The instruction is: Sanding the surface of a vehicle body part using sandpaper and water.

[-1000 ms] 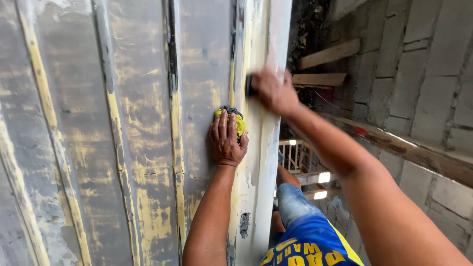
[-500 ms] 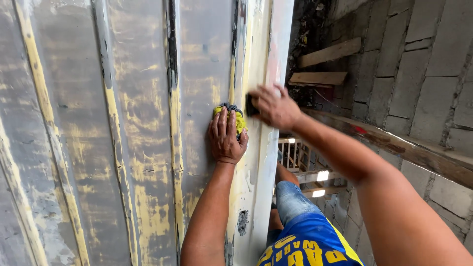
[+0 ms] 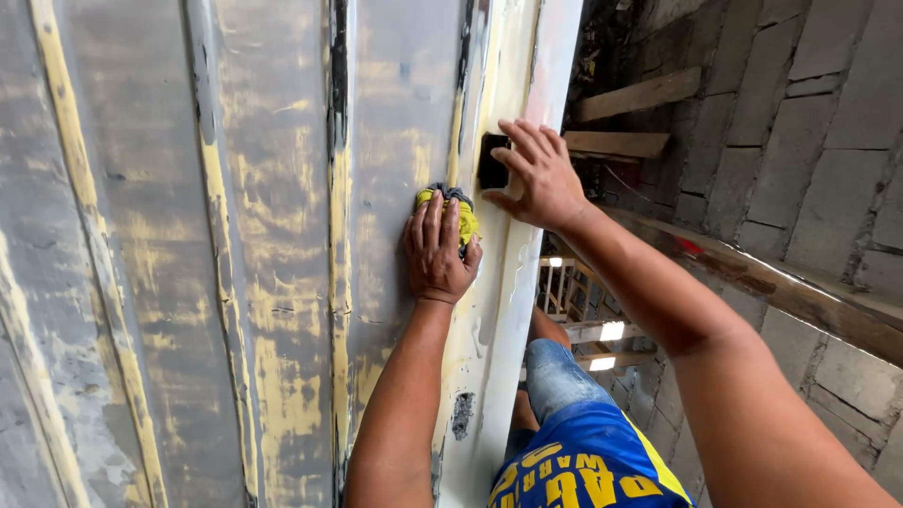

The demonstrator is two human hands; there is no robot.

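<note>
My left hand (image 3: pixel 437 252) is flat on the panel (image 3: pixel 273 235), fingers up, pressing a balled-up yellow rag (image 3: pixel 454 209) against the metal. It's more a press than a squeeze: palm and fingers cover most of it, and only the top pokes out past my fingertips. My right hand (image 3: pixel 538 179) has a small black block (image 3: pixel 493 161) pinched between thumb and fingers, held against the pale edge strip (image 3: pixel 527 122) just right of the rag. So both sit near the panel's right edge, about halfway up, almost touching each other. The panel is grey with ribs running up it and worn yellow patches all over. Past its right edge there's a block wall (image 3: pixel 800 122) with wood planks (image 3: pixel 640 94), and my blue shorts (image 3: pixel 583 452) show down below.
</note>
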